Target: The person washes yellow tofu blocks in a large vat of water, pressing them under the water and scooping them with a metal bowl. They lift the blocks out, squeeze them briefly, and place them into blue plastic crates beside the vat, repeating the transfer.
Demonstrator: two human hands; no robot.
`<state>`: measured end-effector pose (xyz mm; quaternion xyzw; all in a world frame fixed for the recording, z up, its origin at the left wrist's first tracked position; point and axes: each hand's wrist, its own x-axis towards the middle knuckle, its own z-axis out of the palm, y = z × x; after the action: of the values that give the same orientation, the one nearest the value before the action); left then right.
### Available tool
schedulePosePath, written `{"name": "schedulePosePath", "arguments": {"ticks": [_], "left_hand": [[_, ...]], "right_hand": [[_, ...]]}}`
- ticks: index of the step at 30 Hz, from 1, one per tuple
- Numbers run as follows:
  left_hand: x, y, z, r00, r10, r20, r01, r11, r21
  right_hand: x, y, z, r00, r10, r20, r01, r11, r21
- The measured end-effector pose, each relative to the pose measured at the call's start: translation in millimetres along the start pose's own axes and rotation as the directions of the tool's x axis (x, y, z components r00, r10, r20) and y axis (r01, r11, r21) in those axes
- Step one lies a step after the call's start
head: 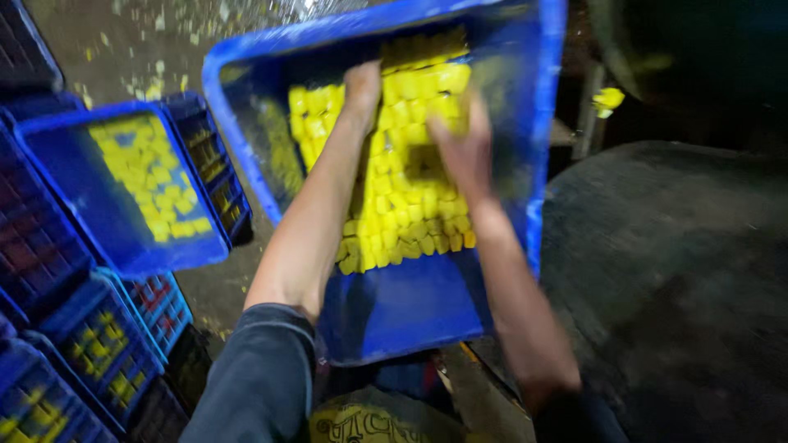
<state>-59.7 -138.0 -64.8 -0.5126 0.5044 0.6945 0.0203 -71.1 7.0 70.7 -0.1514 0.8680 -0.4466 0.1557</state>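
A big blue plastic tub (410, 316) is tilted in front of me, holding a heap of small yellow cube-shaped pieces (410, 205). My left hand (362, 86) reaches deep into the tub, fingers pressed into the yellow pieces near the top of the heap. Blurred by motion, my right hand (464, 148) hovers with spread fingers over the middle of the heap, touching or just above it. Whether either hand grips any pieces is not visible.
A second blue tub (82, 205) with fewer yellow pieces sits at left on stacked blue slatted crates (98, 344). Yellow scraps litter the floor (139, 49) behind. A dark rounded surface (673, 271) lies to the right.
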Motion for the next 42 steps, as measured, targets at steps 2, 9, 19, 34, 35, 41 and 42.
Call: {"name": "schedulePosePath", "arguments": {"ticks": [2, 9, 19, 34, 35, 41, 42], "left_hand": [[-9.3, 3.2, 4.4, 0.981, 0.185, -0.060, -0.177, 0.976, 0.123], [-228.2, 46.5, 114.4, 0.783, 0.622, 0.017, -0.621, 0.780, 0.081], [-566.0, 41.5, 356.6, -0.343, 0.195, 0.919, -0.890, 0.246, -0.384], [-445.3, -286.4, 322.8, 0.183, -0.558, 0.810, -0.891, -0.442, -0.103], [-447.6, -281.4, 325.5, 0.199, -0.569, 0.798, -0.908, -0.413, -0.068], [-446.1, -241.1, 407.1, 0.388, -0.492, 0.780, -0.922, -0.224, 0.317], [-444.1, -236.1, 430.1, 0.251, -0.468, 0.848, -0.953, -0.272, 0.132]], "right_hand": [[-59.8, -4.3, -37.4, 0.890, 0.403, 0.211, -0.454, 0.822, 0.344], [-250.9, -100.4, -180.8, 0.953, 0.225, 0.203, -0.292, 0.861, 0.416], [-392.0, -21.6, -464.1, 0.854, 0.406, -0.324, -0.400, 0.912, 0.088], [-430.7, 319.8, -396.4, 0.739, 0.672, -0.058, -0.587, 0.598, -0.546], [-430.8, 324.2, -403.2, 0.750, 0.660, -0.037, -0.583, 0.634, -0.509], [-396.5, 345.3, -486.8, 0.877, 0.442, 0.190, -0.438, 0.897, -0.064], [-381.8, 348.2, -507.6, 0.695, 0.661, 0.283, -0.686, 0.727, -0.013]]}}
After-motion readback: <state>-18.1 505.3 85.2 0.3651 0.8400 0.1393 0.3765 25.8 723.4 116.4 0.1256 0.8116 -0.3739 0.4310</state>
